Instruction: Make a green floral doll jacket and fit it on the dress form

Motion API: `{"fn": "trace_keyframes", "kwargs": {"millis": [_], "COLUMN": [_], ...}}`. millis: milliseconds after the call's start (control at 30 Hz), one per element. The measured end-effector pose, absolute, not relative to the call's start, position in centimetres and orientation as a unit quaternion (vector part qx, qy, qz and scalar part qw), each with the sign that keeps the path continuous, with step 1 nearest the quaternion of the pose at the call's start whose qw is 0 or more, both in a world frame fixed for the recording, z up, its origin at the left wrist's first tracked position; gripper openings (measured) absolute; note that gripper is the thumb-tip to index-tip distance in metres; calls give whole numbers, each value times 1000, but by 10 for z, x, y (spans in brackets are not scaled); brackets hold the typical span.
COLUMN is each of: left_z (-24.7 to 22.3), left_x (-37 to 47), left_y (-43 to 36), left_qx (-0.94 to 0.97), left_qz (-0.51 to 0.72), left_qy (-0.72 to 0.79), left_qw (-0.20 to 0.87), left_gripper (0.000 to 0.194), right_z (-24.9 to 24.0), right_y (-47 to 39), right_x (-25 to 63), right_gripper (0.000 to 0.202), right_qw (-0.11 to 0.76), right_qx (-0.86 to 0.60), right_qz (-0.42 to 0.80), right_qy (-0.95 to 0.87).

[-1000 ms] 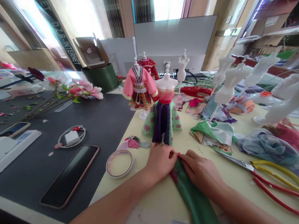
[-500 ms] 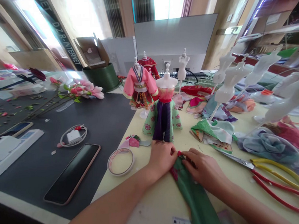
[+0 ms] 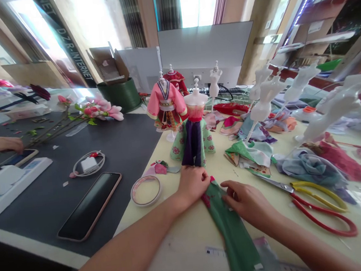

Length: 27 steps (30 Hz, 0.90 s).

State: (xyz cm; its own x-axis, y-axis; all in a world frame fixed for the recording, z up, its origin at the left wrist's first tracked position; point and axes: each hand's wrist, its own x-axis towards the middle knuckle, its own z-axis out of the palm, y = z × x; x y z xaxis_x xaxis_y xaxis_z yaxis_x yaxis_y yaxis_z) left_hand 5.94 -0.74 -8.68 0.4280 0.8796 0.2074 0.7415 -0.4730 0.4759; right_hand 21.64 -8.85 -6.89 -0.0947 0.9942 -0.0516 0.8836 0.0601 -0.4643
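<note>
A long strip of green cloth point(image 3: 232, 228) with pink at its top end and left edge lies on the pale yellow table toward me. My left hand point(image 3: 194, 183) is closed on the strip's top left corner. Just right of the strip, my right hand point(image 3: 242, 195) has its fingers curled but apart, by the cloth's edge, with nothing visible in them. Directly beyond my hands stands a small white mannequin in a green floral and purple skirt point(image 3: 192, 140). A roll of tape point(image 3: 146, 191) is left of my left wrist.
Scissors with yellow and red handles point(image 3: 321, 203) lie at the right, near cloth scraps point(image 3: 252, 153) and white mannequins point(image 3: 265, 101). A phone point(image 3: 90, 207) and a coiled cable point(image 3: 89, 163) lie left. Another person's hand point(image 3: 4, 145) is at the far left.
My right hand has come off the pink top end of the cloth and opened slightly. The other person's hand has reached farther in from the left. The view has shifted slightly.
</note>
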Motion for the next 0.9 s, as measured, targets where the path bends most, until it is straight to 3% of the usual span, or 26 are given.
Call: {"fn": "trace_keyframes", "kwargs": {"millis": [367, 900], "left_z": [-88, -91], "left_x": [60, 60], "left_y": [-8, -7], "left_qx": [829, 833], "left_qz": [231, 222], "left_qy": [487, 484], "left_qw": [151, 151], "left_gripper": [16, 14], "right_z": [-81, -83], "right_y": [-106, -115], "right_x": [221, 221], "right_gripper": [23, 18], "right_qw": [195, 155], "right_qx": [-658, -631], "right_qz": [199, 140], "right_qy": [-699, -747]}}
